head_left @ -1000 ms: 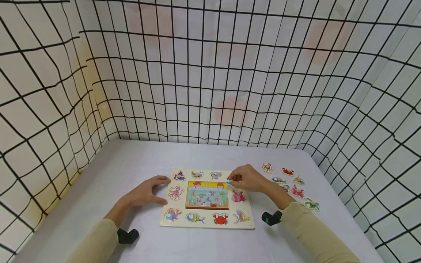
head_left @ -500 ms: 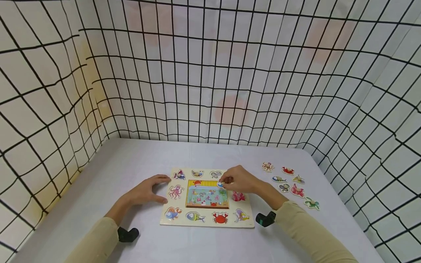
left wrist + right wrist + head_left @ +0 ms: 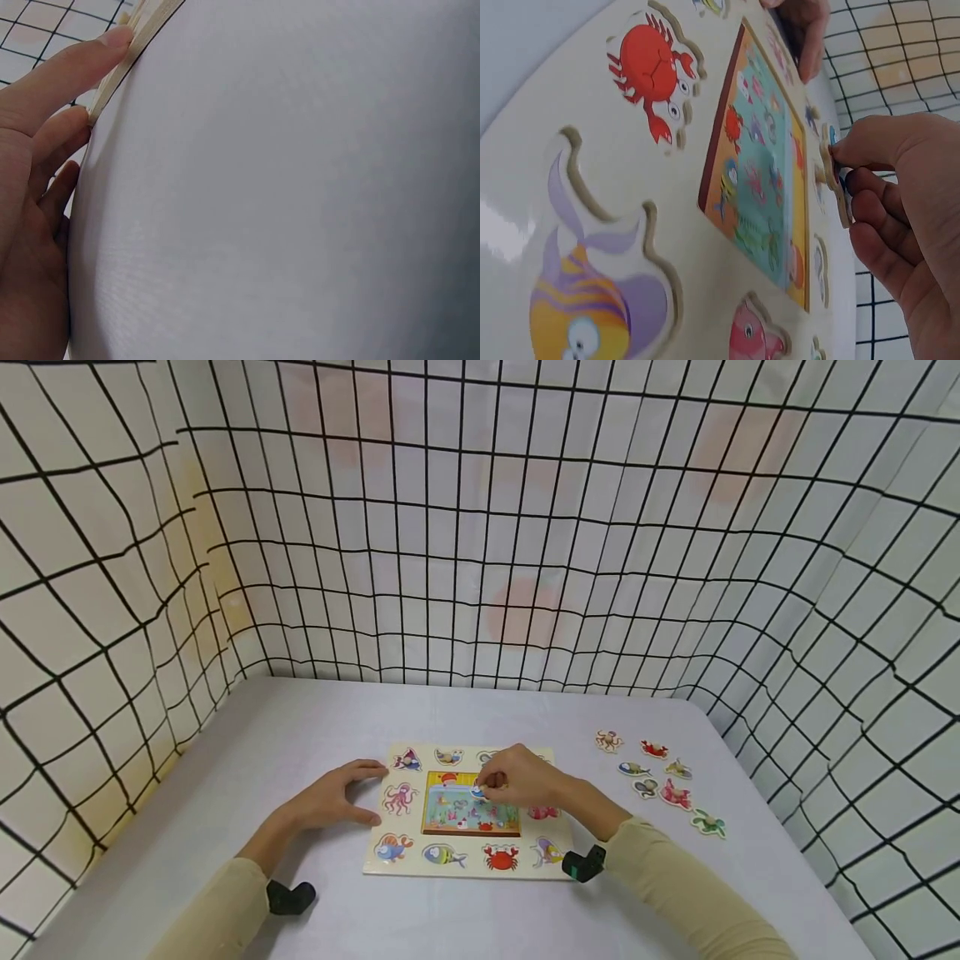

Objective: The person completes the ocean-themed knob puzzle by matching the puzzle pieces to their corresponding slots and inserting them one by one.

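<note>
We could drop the puzzle piece (image 3: 477, 792) if the right hand (image 3: 516, 775) pinching it above the board (image 3: 474, 848) slackens; the left hand (image 3: 333, 795), fingers apart, touches its left edge.

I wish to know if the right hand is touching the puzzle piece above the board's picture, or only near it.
Touching. The right wrist view shows it: the right hand pinches the piece, thumb against it, no gap between.

The puzzle board (image 3: 412, 867) lies on the table (image 3: 330, 718), the left hand (image 3: 326, 797) at its left edge and the right hand (image 3: 522, 777), with a puzzle piece (image 3: 477, 792), above its central picture (image 3: 457, 817). Loose pieces (image 3: 677, 795) lie right of the board; netting (image 3: 486, 560) stands behind and on both sides.
</note>
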Motion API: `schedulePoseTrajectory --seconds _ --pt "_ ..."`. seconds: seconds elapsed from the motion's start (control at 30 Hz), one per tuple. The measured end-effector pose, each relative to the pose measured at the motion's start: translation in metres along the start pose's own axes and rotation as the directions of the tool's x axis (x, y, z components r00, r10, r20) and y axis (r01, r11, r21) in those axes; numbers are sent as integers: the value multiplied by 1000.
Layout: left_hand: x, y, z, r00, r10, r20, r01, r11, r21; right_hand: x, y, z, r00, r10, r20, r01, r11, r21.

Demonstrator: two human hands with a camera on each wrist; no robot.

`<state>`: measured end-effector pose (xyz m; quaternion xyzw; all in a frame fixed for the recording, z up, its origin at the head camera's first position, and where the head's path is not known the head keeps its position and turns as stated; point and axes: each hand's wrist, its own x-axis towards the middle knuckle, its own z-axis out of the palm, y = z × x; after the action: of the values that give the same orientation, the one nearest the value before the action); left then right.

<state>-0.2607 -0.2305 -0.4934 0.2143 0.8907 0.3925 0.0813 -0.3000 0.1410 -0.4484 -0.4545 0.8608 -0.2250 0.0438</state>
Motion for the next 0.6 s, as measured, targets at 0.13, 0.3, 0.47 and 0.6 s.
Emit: schedulePoseTrajectory --seconds 0.13,0.3,0.47,0.6 --pt "-1 1 -1 1000 9 -1 -9 1000 4 10 -9 6 1000 -3 22 3 1000 2" --pt "0 3 -1 1000 11 -2 -11 1000 0 22 -23 12 997 -71 23 71 997 -4" --pt "0 4 -1 1000 -6 2 6 1000 -5 32 -34 21 989 -148 27 148 989 13" --pt "0 4 0 1000 -20 2 20 1000 -8 38 -41 29 985 -166 57 164 986 34"
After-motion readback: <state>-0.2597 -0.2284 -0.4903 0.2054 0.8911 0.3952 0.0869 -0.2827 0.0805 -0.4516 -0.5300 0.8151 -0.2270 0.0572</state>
